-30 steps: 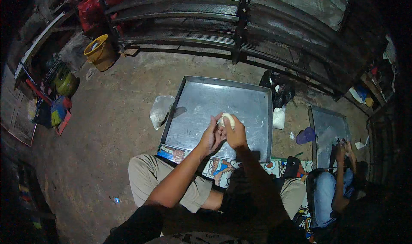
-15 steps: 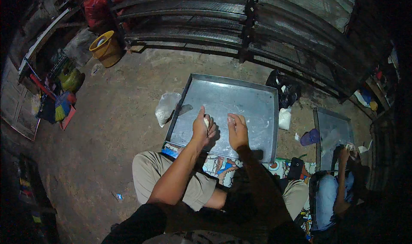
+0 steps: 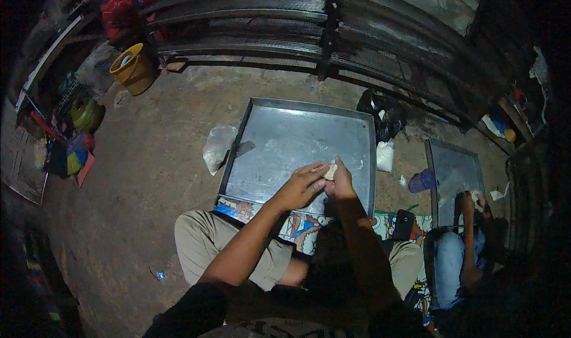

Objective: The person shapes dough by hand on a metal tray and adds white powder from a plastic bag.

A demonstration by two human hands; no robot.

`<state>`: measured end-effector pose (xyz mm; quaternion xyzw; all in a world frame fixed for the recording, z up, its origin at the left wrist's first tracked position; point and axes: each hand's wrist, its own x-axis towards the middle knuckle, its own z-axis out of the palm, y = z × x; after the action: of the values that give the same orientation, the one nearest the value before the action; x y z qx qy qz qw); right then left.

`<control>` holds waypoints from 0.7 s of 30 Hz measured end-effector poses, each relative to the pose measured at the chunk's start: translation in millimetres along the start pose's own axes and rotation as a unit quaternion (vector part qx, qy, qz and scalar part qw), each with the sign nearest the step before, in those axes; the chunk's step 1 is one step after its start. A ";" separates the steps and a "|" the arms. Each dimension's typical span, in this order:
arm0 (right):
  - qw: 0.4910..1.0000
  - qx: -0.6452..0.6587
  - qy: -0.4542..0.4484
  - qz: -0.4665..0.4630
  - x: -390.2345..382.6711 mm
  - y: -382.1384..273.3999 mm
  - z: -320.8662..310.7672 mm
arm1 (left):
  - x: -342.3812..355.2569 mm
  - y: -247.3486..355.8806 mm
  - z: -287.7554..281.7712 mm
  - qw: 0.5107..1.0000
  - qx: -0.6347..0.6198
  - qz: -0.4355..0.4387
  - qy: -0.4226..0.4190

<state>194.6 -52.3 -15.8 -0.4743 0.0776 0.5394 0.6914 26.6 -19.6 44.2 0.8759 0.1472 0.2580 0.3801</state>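
Note:
A pale lump of dough (image 3: 331, 171) is between my two hands, above the near part of a large metal tray (image 3: 275, 140) dusted with white powder. My right hand (image 3: 341, 182) has its fingers closed round the lump from the right. From the left, my left hand (image 3: 297, 189) presses its fingers and thumb against the same lump, which they partly hide. The tray lies on the floor before my crossed legs, its near edge by a colourful patterned mat (image 3: 303, 228).
Plastic bags of white powder stand left (image 3: 215, 151) and right (image 3: 385, 156) of the tray. A purple cup (image 3: 422, 181) is farther right. Another person's hands (image 3: 473, 202) work over a second tray (image 3: 455, 168). A phone (image 3: 404, 225), yellow bucket (image 3: 134, 70) and racks (image 3: 250, 32) surround me.
The dough, held in my left hand before, is now between both hands. They have come together toward the right of the tray. The whole view has shifted slightly.

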 end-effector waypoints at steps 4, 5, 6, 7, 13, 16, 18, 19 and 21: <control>0.997 -0.069 0.010 -0.016 -2.2 -4.1 -1.3 | 1.6 -5.5 -4.1 0.989 -0.096 -0.065 0.095; 0.994 -0.102 0.025 -0.034 -5.6 -4.3 2.2 | -1.4 -12.5 -3.1 0.984 -0.108 -0.104 0.098; 0.991 -0.116 0.018 -0.069 -1.9 -5.7 -2.1 | 0.7 -13.0 -0.8 0.978 -0.123 -0.140 0.097; 0.986 -0.129 0.011 -0.103 2.3 -6.6 -5.3 | 2.6 -11.0 2.5 0.959 -0.201 -0.172 0.100; 0.932 -0.290 -0.020 -0.215 -25.7 -11.9 17.8 | -4.8 -35.2 18.8 0.921 -0.309 -0.208 0.114; 0.897 -0.295 -0.094 -0.316 -22.5 -3.5 19.4 | 4.3 -25.0 25.5 0.806 -0.508 -0.261 0.152; 0.849 -0.360 -0.173 -0.346 -18.1 8.8 10.5 | 7.7 -10.2 17.0 0.621 -0.690 -0.332 0.170; 0.801 -0.428 -0.230 -0.349 -28.8 15.1 16.5 | 0.5 -23.4 14.0 0.589 -0.721 -0.320 0.175; 0.720 -0.505 -0.281 -0.384 -60.8 17.7 36.0 | -17.8 -66.7 10.0 0.549 -0.729 -0.329 0.242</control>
<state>140.9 -67.2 31.1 -0.5690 -0.5932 0.2952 0.4870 13.5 10.9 -17.1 0.0934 0.2723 0.3358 0.8969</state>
